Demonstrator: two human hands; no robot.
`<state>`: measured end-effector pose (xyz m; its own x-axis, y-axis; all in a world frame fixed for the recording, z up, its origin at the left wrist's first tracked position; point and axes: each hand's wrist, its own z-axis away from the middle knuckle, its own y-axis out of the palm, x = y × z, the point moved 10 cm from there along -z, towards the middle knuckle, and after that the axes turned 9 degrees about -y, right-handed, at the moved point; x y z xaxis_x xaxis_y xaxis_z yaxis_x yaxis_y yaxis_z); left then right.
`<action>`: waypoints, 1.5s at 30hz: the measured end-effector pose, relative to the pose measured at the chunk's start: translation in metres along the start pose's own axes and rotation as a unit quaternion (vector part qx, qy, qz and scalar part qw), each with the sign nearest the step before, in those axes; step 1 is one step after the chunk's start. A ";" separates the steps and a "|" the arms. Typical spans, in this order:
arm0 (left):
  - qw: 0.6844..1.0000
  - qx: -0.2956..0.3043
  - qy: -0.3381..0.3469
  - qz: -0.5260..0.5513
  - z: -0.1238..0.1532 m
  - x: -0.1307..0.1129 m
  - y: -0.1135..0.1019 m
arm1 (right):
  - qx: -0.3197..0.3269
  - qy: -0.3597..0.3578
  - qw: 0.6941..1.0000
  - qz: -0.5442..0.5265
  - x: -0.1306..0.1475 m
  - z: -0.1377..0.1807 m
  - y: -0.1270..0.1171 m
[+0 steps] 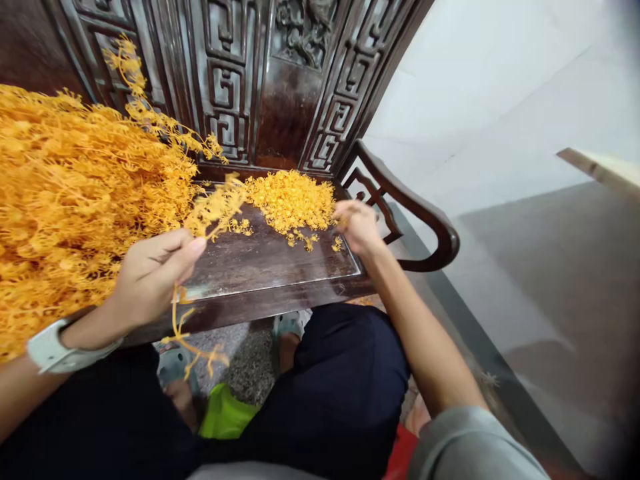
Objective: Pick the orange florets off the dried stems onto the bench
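Note:
My left hand (150,277) is closed around an orange plastic sprig (215,210); its branched top points toward the bench's middle and its stem hangs below my fist. A white watch sits on that wrist. My right hand (356,225) is at the right end of the dark wooden bench seat (265,267), fingers curled by a small heap of loose orange pieces (290,200); whether it holds any is blurred. A big pile of orange sprigs (65,207) covers the bench's left side.
The bench has a carved dark back (260,87) and a curved armrest (415,213) on the right. Pale floor lies beyond it. My knees in dark trousers are below the seat, with something green (225,413) on the floor between them.

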<state>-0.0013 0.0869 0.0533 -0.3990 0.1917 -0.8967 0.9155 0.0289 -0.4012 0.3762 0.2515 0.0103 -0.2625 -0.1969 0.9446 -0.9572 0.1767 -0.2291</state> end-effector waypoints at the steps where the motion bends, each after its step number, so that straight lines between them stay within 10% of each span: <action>1: 1.000 -0.014 -0.011 -0.010 -0.001 0.010 -0.007 | 0.128 0.018 0.991 0.028 -0.006 0.013 0.023; 6: 0.997 -0.019 -0.070 -0.032 -0.025 0.056 -0.016 | 0.547 -0.017 0.836 0.050 0.010 0.113 0.124; 11: 1.000 0.003 -0.022 -0.017 -0.039 0.047 -0.005 | 0.761 -0.003 0.645 -0.070 0.061 0.167 0.142; 13: 1.000 0.014 -0.015 -0.013 -0.042 0.042 0.004 | 0.673 -0.013 0.726 -0.139 0.086 0.127 0.138; 16: 0.999 0.036 -0.022 -0.002 -0.047 0.041 0.017 | 0.302 -0.012 0.916 -0.264 0.099 0.030 0.099; 20: 0.998 0.052 -0.021 -0.013 -0.050 0.044 0.028 | 0.033 0.111 0.933 -0.339 0.059 0.017 0.072; 32: 0.986 0.048 0.053 -0.148 -0.034 0.019 0.041 | 0.213 0.146 0.939 -0.225 0.014 0.079 0.121; 40: 0.949 0.139 0.204 -0.194 -0.008 -0.017 0.069 | 0.423 0.043 0.888 -0.175 0.045 0.107 0.149; 45: 0.929 0.176 0.260 -0.197 0.005 -0.028 0.081 | 0.429 0.028 0.881 -0.197 0.058 0.110 0.152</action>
<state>0.0839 0.0793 0.0451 -0.5369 0.6850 -0.4925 0.5937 -0.1080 -0.7974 0.2018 0.1604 0.0048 0.0952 -0.0287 0.9950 -0.7192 -0.6931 0.0488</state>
